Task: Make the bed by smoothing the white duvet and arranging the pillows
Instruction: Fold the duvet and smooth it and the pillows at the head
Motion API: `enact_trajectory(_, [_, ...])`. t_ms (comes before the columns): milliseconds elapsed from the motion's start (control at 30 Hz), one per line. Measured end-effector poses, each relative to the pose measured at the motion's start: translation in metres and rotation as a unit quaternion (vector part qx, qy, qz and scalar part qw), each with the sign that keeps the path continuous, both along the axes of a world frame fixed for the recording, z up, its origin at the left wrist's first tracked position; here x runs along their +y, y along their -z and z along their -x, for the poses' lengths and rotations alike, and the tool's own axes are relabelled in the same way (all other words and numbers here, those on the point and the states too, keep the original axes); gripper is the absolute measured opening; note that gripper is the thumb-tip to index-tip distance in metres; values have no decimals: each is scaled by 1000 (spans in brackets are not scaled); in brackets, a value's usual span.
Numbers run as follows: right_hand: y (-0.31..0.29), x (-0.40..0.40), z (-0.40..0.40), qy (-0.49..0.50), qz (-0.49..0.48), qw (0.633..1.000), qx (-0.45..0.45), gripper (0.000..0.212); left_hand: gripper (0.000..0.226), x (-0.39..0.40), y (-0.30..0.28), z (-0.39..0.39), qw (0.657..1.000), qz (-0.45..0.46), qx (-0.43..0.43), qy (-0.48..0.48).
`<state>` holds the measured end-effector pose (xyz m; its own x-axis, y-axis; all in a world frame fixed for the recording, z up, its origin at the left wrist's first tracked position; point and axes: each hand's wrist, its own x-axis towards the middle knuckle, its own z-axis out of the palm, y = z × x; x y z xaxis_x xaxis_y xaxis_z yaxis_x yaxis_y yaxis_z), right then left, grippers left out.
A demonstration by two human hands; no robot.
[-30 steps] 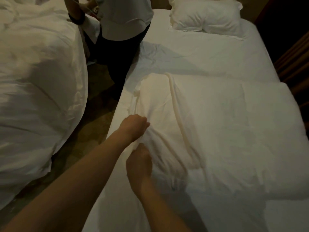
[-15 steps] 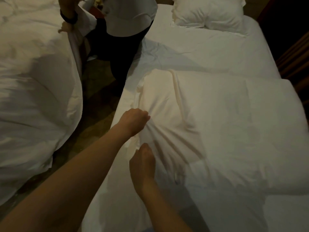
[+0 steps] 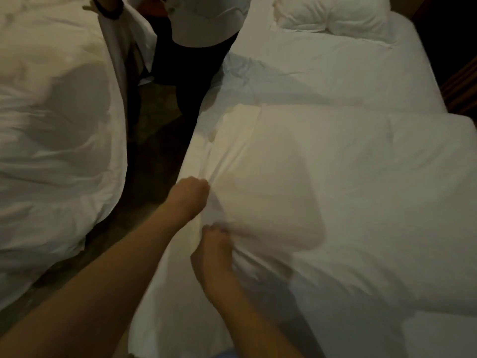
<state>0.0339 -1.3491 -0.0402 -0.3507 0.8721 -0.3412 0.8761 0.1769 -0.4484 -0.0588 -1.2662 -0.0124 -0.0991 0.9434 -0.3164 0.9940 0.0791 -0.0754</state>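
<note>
Flattened duvet lies crosswise; hands grip.

Your left hand and right hand both grip the white duvet near the bed's left edge, close together, leaving only a narrow gap between them. To their right, the folded duvet lies broad and low across the bed, open to a reach toward the right edge. Beyond its far fold, bare sheet runs free to the pillow at the head end. Left of the bed, the floor aisle is narrow. A second person stands in its far end, touching the bed's left edge. A heaped second bed walls the aisle's other side.
</note>
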Motion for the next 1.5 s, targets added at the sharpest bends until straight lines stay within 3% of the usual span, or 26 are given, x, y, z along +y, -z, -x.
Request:
enact_trajectory(100, [16,5,-4,-128,103,982,-93,33,29,-2,29,-16,991,125,13,-47])
enact_trajectory(167, [12,17,-13,-135,114,983,-57,36,32,14,27,-20,992,115,8,-52])
enact_trajectory(300, [-17,64,-45,84,35,985,144,36,30,66,4,-20,994,-1,-30,-102])
enact_trajectory(400, [-30,113,-70,126,-105,969,182,21,33,108,-11,-34,986,-62,-83,-128])
enact_trajectory(533, [-38,190,-110,65,-217,971,76,14,39,158,-21,-72,989,-89,-82,-87])
enact_trajectory(633, [-45,254,-154,2,-203,977,-70,32,40,184,-18,-86,989,-84,-76,-95])
enact_trajectory(700, [-49,289,-183,-8,-172,978,-116,41,39,201,-11,-81,989,-69,-59,-119])
enact_trajectory(800, [-38,329,-200,-14,-118,984,-134,53,37,236,0,-79,985,-81,-53,-141])
enact_trajectory(933, [10,336,-198,-15,-86,984,-157,63,51,245,44,-102,979,-63,-128,-146])
enact_trajectory(1067, [58,316,-204,-24,-99,985,-139,89,53,216,100,-105,974,-15,-145,-176])
enact_trajectory(1167, [67,332,-205,-17,-98,984,-145,93,54,229,108,-98,964,-3,-166,-209])
enact_trajectory(1267, [71,359,-218,-11,-115,977,-177,102,50,253,108,-94,959,-45,-171,-220])
enact_trajectory(1367, [63,383,-215,-17,-86,977,-195,95,52,274,107,-89,954,-140,-168,-205])
enact_trajectory(1500, [48,407,-169,-37,-61,983,-169,57,33,285,105,-81,933,-132,-177,-285])
